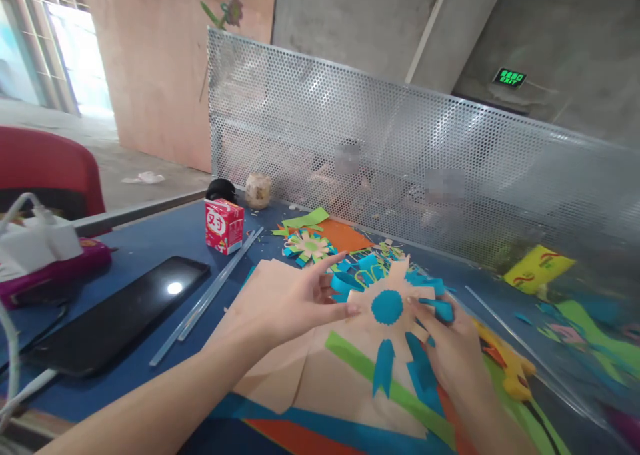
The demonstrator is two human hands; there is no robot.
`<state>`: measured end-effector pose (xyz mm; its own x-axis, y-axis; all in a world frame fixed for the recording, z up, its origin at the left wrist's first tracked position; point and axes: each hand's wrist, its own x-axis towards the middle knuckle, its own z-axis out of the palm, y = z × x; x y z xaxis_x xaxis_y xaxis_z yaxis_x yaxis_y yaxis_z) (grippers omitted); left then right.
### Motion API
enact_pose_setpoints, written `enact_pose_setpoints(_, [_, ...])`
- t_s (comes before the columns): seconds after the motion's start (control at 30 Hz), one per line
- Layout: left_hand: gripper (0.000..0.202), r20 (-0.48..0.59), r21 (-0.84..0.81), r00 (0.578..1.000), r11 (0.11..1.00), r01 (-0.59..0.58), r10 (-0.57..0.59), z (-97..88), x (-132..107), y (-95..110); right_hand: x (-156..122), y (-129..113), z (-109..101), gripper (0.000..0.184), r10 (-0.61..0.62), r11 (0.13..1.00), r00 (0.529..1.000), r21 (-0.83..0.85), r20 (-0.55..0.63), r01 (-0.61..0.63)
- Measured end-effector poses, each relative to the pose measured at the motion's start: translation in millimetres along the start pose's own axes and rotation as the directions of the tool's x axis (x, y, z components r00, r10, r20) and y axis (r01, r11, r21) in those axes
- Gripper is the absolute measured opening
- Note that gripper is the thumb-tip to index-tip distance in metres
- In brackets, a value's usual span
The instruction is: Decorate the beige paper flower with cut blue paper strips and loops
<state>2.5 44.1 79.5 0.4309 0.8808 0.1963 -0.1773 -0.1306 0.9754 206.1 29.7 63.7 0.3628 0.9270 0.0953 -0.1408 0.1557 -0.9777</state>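
I hold a paper flower [387,308] over the table: tan petals, a round blue centre and blue looped strips. My left hand [290,301] pinches its left edge, thumb and fingers pressed on the tan paper. On the flower's right side, my right hand [453,355] has its fingers closed on a blue loop. Below the flower lie tan paper sheets [280,381] with green, blue and orange strips.
A finished flower [309,247] lies on orange paper behind. To the left are a red carton [223,225], clear glue sticks [210,295], a black phone [117,315] and a white charger on a pink case [45,261]. A yellow glue gun [507,365] lies right. A perforated metal screen [400,161] borders the table.
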Motion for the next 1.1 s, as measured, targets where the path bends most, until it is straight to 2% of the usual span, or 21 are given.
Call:
enact_pose_setpoints(0.1, [0.070, -0.020, -0.032, 1.000, 0.999, -0.007, 0.006, 2.6, -0.3, 2.8, 0.0, -0.1, 0.9, 0.033, -0.010, 1.000, 1.000, -0.027, 0.006, 0.010])
enact_pose_setpoints(0.2, [0.056, -0.172, -0.076, 0.985, 0.997, 0.007, -0.020, 1.9, 0.9, 4.3, -0.7, -2.1, 2.7, 0.033, -0.002, 1.000, 1.000, 0.030, 0.007, 0.002])
enact_pose_setpoints(0.27, [0.045, -0.305, -0.116, 0.952, 0.993, -0.015, -0.021, -2.8, 4.0, 0.7, -0.4, -3.6, 2.6, 0.034, 0.011, 0.997, 1.000, 0.080, -0.004, -0.011])
enact_pose_setpoints(0.37, [0.031, -0.462, -0.138, 0.886, 0.982, -0.127, 0.050, -15.3, 12.0, -11.9, 2.6, -4.1, -0.1, 0.032, 0.045, 0.991, 0.999, 0.129, -0.013, -0.043])
enact_pose_setpoints(0.5, [0.021, -0.540, -0.228, 0.837, 0.941, -0.249, 0.091, -28.5, 21.5, -25.3, 9.6, -1.4, -4.6, 0.027, 0.086, 0.979, 0.996, 0.185, -0.011, -0.082])
enact_pose_setpoints(0.67, [0.021, -0.594, -0.223, 0.795, 0.925, -0.307, 0.121, -31.3, 22.3, -20.8, 14.3, -0.4, -5.8, 0.026, 0.154, 0.966, 0.988, 0.212, -0.006, -0.149])
enact_pose_setpoints(0.83, [0.021, -0.575, -0.199, 0.811, 0.944, -0.263, 0.105, -35.3, 22.3, -23.1, 17.3, 0.5, -6.5, 0.023, 0.278, 0.928, 0.961, 0.255, 0.015, -0.272])
enact_pose_setpoints(0.97, [0.026, -0.535, -0.035, 0.840, 0.991, -0.131, 0.092, -34.7, 22.0, -27.7, 22.3, -0.1, -10.3, 0.018, 0.322, 0.875, 0.946, 0.370, 0.040, -0.313])
enact_pose_setpoints(1.03, [0.026, -0.485, 0.076, 0.868, 0.994, -0.082, 0.109, -31.1, 20.0, -26.2, 24.6, -3.0, -14.1, 0.019, 0.316, 0.778, 0.939, 0.530, 0.134, -0.337])
enact_pose_setpoints(1.1, [0.023, -0.404, 0.155, 0.906, 0.986, -0.065, 0.123, -26.2, 16.8, -21.8, 26.0, -6.3, -18.9, 0.028, 0.263, 0.602, 0.925, 0.703, 0.274, -0.379])
